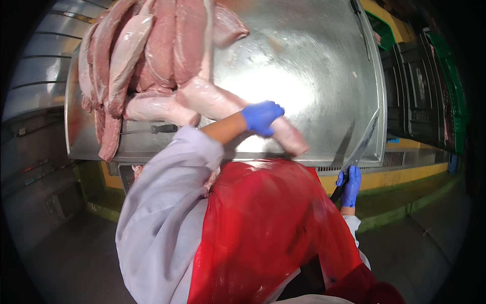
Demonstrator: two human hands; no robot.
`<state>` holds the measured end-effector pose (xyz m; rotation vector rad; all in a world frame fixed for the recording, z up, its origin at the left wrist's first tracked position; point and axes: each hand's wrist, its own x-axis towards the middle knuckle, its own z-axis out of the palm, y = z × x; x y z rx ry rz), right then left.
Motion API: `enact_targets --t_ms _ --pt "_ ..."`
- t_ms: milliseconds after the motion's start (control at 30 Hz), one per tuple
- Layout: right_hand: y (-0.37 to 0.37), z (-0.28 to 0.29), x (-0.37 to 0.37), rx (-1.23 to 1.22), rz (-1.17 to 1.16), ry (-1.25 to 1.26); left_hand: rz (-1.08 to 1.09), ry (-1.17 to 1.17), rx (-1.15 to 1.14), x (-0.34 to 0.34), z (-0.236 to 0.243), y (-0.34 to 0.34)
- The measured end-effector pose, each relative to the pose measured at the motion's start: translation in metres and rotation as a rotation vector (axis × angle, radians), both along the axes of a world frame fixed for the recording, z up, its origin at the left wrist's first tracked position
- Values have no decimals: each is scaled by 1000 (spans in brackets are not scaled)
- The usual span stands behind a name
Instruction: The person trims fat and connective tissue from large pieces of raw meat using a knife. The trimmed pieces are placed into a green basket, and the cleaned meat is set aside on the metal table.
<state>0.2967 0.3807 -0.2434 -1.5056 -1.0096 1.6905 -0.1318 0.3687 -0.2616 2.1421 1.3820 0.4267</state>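
Observation:
My left hand (pixel 260 117), in a blue glove, is wrapped over a long pale pork loin (pixel 215 100) that lies slantwise near the table's front edge. The loin's right end (pixel 291 139) sticks out past my fingers. Off to the right, beyond the table's front right corner, my right hand (pixel 350 185), also gloved in blue, grips a knife (pixel 363 144) by its black handle. Its blade points up and away, over the table's corner. Several more pork loins (pixel 162 48) are heaped at the far left, and a shorter piece (pixel 159 109) lies just left of the held one.
The steel table (pixel 314 61) has a raised rim. A black-handled tool (pixel 164 129) lies partly under the meat at the front left. Another slim black-handled tool (pixel 356 7) rests by the far right rim. Dark crates (pixel 417 86) and a green crate (pixel 450 96) stand on the right.

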Motion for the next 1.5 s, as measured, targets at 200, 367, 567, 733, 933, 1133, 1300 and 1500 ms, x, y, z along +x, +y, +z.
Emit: enact_targets --t_ms 200,367,567,733,933,1133,1300,1500 --pt "54 -4 56 27 -12 1 312 545 70 54 -32 12" --pt "122 -26 36 25 77 -13 545 589 -223 32 -21 25" --pt "211 -78 -51 119 232 85 595 534 -289 55 -18 10" --pt "262 -73 -72 279 378 -104 724 566 -492 79 -9 -6" --pt "229 -84 -83 754 608 -574 646 545 138 136 -31 17" --pt "166 -76 -40 581 812 -726 657 444 -86 105 -23 40" --pt "173 -61 -74 547 617 -872 601 235 -98 77 -18 53" --pt "113 -72 -62 462 594 -661 581 176 -196 55 -18 57"
